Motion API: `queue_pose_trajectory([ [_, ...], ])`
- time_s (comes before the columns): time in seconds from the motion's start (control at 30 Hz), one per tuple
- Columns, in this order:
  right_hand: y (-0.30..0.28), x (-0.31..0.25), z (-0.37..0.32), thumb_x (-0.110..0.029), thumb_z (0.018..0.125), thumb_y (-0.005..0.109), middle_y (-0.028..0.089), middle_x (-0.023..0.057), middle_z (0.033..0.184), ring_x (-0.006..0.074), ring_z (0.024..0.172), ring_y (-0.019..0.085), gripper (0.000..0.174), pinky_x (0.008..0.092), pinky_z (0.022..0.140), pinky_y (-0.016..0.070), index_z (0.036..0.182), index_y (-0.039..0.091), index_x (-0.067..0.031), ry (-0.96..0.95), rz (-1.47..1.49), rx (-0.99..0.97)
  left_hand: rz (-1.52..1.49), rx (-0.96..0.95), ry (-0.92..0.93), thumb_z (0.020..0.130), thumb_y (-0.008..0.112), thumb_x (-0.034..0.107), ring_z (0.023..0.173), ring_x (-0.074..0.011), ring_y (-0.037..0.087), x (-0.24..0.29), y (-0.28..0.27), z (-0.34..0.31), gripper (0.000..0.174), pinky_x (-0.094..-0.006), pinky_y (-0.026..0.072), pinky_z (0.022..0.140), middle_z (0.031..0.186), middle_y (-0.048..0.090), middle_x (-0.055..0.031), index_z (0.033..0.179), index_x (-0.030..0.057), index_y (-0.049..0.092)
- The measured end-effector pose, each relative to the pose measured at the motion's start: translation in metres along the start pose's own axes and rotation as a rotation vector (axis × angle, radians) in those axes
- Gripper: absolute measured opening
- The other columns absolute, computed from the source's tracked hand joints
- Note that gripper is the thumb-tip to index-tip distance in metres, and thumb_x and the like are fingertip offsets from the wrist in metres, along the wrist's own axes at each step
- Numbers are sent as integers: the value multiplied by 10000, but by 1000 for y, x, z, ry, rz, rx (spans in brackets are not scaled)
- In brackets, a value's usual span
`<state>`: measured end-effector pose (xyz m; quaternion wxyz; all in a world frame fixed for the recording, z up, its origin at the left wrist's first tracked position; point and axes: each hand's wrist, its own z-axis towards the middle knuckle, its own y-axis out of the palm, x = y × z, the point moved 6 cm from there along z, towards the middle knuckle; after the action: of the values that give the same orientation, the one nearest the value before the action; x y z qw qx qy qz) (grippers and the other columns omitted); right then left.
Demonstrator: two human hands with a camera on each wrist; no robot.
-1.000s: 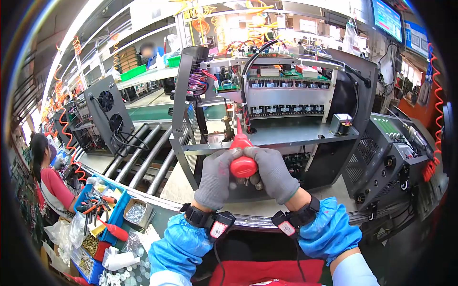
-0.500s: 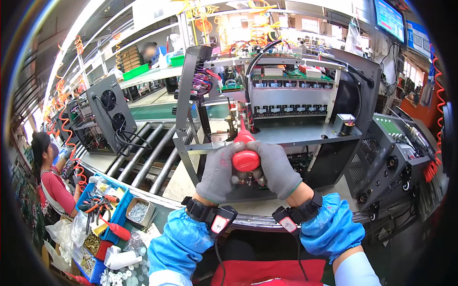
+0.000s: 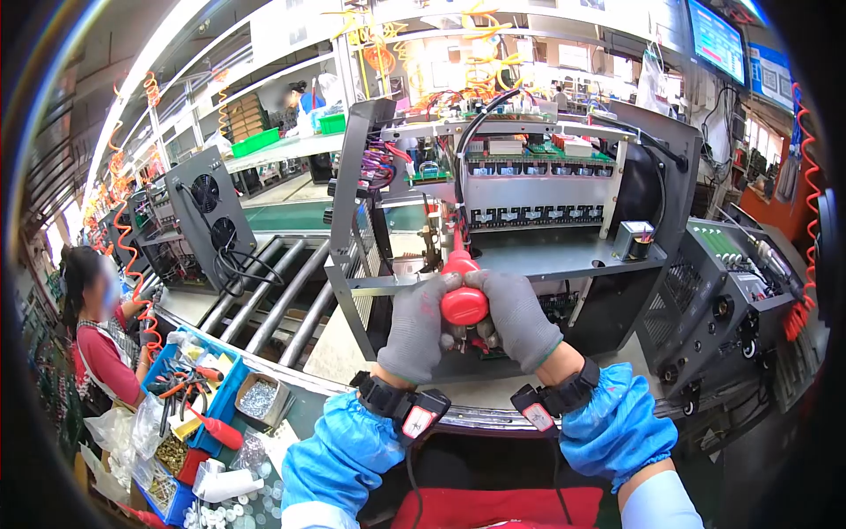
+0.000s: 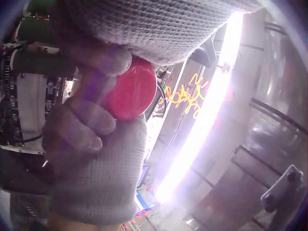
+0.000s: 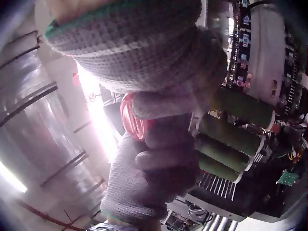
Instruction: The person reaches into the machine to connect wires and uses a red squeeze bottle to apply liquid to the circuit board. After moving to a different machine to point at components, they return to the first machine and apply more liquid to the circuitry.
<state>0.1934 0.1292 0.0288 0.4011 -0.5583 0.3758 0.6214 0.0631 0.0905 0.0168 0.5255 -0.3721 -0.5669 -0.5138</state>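
Both gloved hands squeeze a red squeeze bottle [image 3: 464, 305] with a long pointed nozzle, its round base turned toward me. My left hand [image 3: 414, 326] grips it from the left and my right hand [image 3: 518, 322] from the right, thumbs side by side on top. The nozzle points away into the left part of an open metal cabinet [image 3: 529, 251], beside black cables and a brass-coloured part. Circuit boards [image 3: 529, 160] sit inside the cabinet. In the left wrist view, fingers wrap around the red bottle [image 4: 132, 91]. The right wrist view shows the bottle's base [image 5: 134, 118] between the gloves.
Left are metal rollers [image 3: 291, 300] and another cabinet with fans [image 3: 205, 194]. A blue bin [image 3: 189, 388] of pliers, a red nozzle bottle [image 3: 218, 429] and a box of small metal parts [image 3: 260, 398] lie lower left. A person [image 3: 101, 344] works beyond; another cabinet [image 3: 705, 282] stands right.
The head view has shifted slightly. Both hands keep their hold on the red squeeze bottle, which stays pointed into the cabinet with only small movement. The person at left has turned.
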Motion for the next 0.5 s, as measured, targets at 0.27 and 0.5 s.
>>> queue_pose_trajectory([
  [0.27,7,0,-1,-322,954,545,586,67,604,131,414,529,342,292,355,395,861,664,-15,58,30,-37,29,-27,-19,976,549,381,518,-61,541,-1,-6,-10,301,-182,384,417,751,612,7,1005,96,643],
  [0.5,19,-4,-24,-331,999,535,584,25,646,98,505,544,353,279,453,434,961,669,-6,-122,-135,-68,-59,-96,41,1007,519,339,755,-92,633,12,-7,-43,353,-224,512,582,952,634,-21,1206,57,594],
])
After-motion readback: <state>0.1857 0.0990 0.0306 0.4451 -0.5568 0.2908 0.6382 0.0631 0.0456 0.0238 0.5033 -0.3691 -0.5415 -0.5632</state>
